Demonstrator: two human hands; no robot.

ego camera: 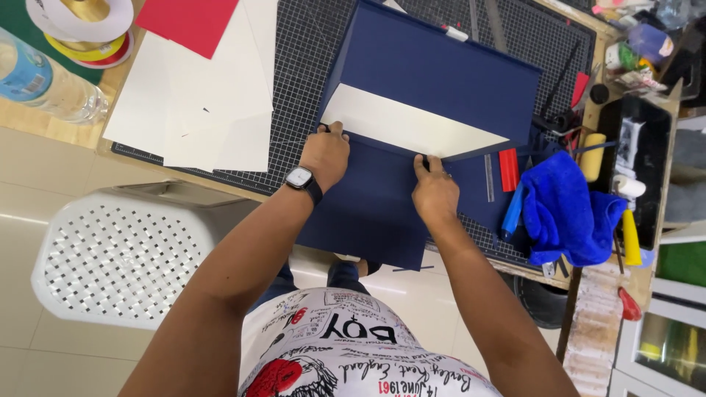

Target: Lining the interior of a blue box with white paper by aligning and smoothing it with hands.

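Both hands press along one fold line of a large navy blue cover (434, 73) that lies across the gridded cutting mat (294, 73) on the bench (44, 121). The left hand (324, 154) sits with fingers curled down, fingertips pinning the near edge of the cream panel (412, 129); the right hand (434, 190) does the same further along that edge, fingers bent and pushing flat. Neither hand grips anything: they bear down on the board.

To do this pressing well, I judge that the fingertips should keep even weight along the whole crease, working outward from the middle, so that the covering paper beds into the hinge without bubbles or a skewed fold. The near flap hangs over the bench edge, so it likely needs support to stop it from dragging the crease off line.

The cover looks like stiff board wrapped in smooth matt paper, with sharp straight edges. The cream panel is flat and pale, a long rectangle. White card sheets (198, 103) and a red sheet (187, 22) lie to the left, thin and flat. A soft, crumpled blue cloth (566, 213) lies to the right, beside a small red block (508, 169). A clear plastic bottle (44, 81) lies at the far left.
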